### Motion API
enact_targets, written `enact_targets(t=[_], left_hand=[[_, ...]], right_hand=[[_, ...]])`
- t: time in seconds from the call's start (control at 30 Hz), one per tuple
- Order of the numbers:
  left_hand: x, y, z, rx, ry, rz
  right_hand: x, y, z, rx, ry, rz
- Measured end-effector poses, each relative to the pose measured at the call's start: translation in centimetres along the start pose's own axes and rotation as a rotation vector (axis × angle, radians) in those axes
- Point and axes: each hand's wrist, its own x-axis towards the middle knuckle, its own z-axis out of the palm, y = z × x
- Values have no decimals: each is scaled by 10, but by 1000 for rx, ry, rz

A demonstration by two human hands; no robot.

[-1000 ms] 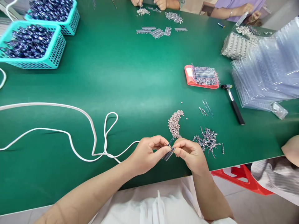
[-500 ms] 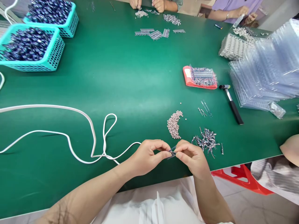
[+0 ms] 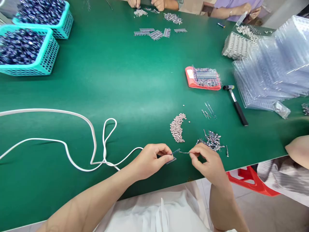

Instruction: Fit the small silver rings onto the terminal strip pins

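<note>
My left hand [image 3: 153, 161] pinches a small dark, flat strip-like piece [image 3: 171, 160] with an angled end, just above the table's near edge. My right hand [image 3: 209, 163] is closed on a thin, dark, wire-like piece [image 3: 184, 152]. Its free end points left and meets or nearly meets the strip; I cannot tell which. Beyond the hands lies a curved heap of tiny pinkish round discs [image 3: 177, 129]. Past my right fingers is a pile of small metallic wire-ended parts [image 3: 213, 141], partly hidden by that hand.
A white cable [image 3: 91, 129] loops across the left side. Teal baskets [image 3: 45, 61] of dark glossy parts stand far left. To the right are a hammer [image 3: 238, 111], a red pad [image 3: 193, 84] bearing wired strips, and stacked clear plastic trays [image 3: 267, 77]. Other people's hands [image 3: 158, 4] work opposite.
My right hand has moved right, away from my left hand, and the thin wire-like piece now shows between them. The whole view has shifted slightly.
</note>
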Motion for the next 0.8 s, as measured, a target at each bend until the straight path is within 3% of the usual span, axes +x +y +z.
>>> enact_targets(t=[0.1, 0.2, 0.47, 0.63, 0.8], left_hand=[[2, 0, -4, -42, 62, -24], [4, -2, -6, -94, 96, -23], [7, -9, -8, -185, 173, -1], [7, -9, -9, -202, 171, -8], [6, -9, -9, -201, 172, -11]], right_hand=[[3, 11, -13, -304, 67, 49], [8, 15, -12, -493, 181, 37], [24, -5, 28, -395, 85, -219], [26, -3, 37, -434, 66, -264], [19, 0, 34, -317, 78, -235]])
